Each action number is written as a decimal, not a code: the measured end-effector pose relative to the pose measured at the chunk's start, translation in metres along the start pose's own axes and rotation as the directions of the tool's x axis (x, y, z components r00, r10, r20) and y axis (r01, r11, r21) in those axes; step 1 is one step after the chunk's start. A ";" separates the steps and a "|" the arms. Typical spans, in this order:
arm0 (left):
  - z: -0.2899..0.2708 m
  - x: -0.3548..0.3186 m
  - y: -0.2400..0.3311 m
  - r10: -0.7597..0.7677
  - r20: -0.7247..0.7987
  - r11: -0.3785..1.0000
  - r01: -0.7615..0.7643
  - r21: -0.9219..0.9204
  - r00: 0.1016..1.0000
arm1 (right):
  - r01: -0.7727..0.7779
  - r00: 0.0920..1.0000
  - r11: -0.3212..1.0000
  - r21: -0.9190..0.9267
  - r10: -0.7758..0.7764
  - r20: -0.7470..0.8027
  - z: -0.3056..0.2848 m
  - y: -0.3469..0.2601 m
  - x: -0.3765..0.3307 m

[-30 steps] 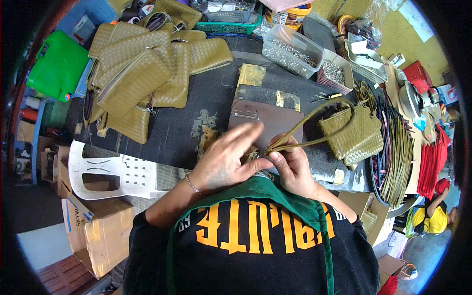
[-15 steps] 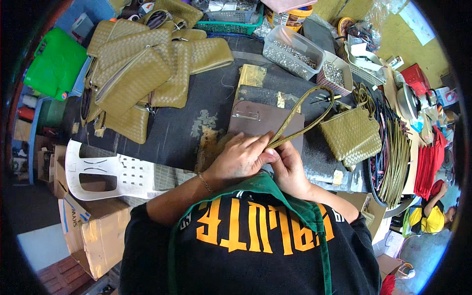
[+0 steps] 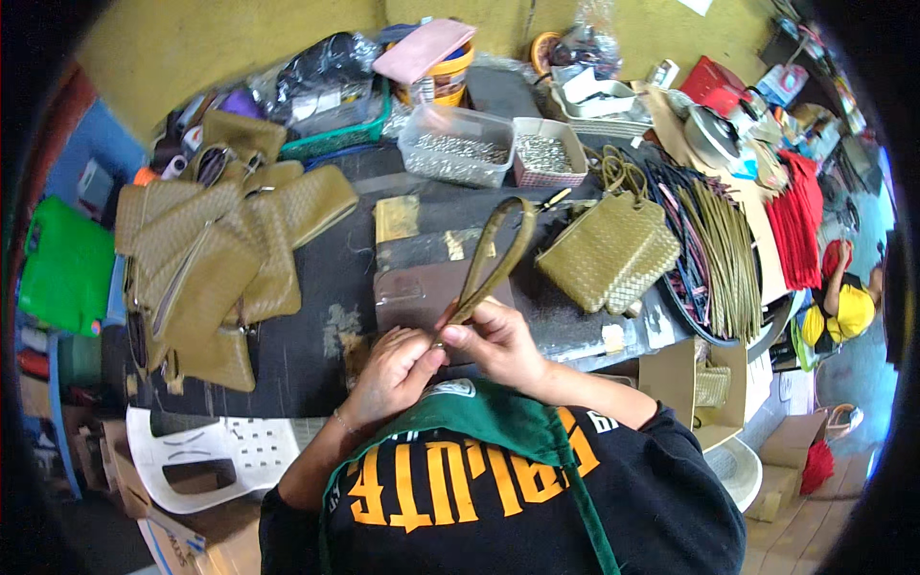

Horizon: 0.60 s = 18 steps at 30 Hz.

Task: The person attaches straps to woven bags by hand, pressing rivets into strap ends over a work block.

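An olive wrist strap [image 3: 508,259], bent into a loop, rises from my hands just in front of my chest. My right hand [image 3: 503,350] is closed, with thumb and fingers pinching the strap near its lower ends. My left hand [image 3: 391,376] is curled against it, its thumb and fingertips closed at the strap's end by a small metal bit [image 3: 438,343]. What lies inside the left fingers is mostly hidden. Just beyond the hands lies a flat brown panel [image 3: 414,295] on the dark worktable [image 3: 331,244]. Woven olive pouches [image 3: 599,254] with straps lie right of it.
A pile of woven olive pouches [image 3: 211,254] covers the table's left. Behind are a clear tub [image 3: 455,172] and a pink-and-white basket [image 3: 565,177] of small metal parts. Bundled olive strips [image 3: 719,259] and red ones [image 3: 797,220] lie right. A white chair [image 3: 230,450] stands left; another person [image 3: 843,311] sits far right.
My view has tilted up and turned. The strap loop stands more upright and looks narrower. My hands have shifted their hold; a metal bit now shows between them at the strap's end.
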<state>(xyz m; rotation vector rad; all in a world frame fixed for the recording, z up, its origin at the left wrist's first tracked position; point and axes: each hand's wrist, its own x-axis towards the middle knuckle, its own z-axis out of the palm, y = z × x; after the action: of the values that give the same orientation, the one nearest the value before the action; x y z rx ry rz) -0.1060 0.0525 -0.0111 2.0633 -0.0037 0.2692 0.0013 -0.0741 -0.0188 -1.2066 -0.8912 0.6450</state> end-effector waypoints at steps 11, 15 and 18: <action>-0.004 0.076 0.055 0.292 -0.174 0.918 -0.327 -0.224 0.940 | 0.150 0.983 0.931 -0.331 -0.177 -0.053 -0.014 -0.056 0.013; -0.031 0.102 0.034 0.237 -0.256 0.959 -0.268 -0.094 0.937 | 0.078 0.782 0.512 -0.855 -0.564 -0.266 -0.074 -0.070 0.006; -0.076 0.092 0.009 0.284 -0.482 0.949 -0.169 0.267 0.829 | -0.072 0.550 0.725 -0.685 -0.544 -0.634 -0.159 -0.126 0.010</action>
<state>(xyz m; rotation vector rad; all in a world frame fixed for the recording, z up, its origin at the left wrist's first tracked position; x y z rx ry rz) -0.0313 0.1240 0.0491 2.1409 0.1120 1.0105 0.1380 -0.1788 0.0888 -1.7269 -0.4415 -0.5686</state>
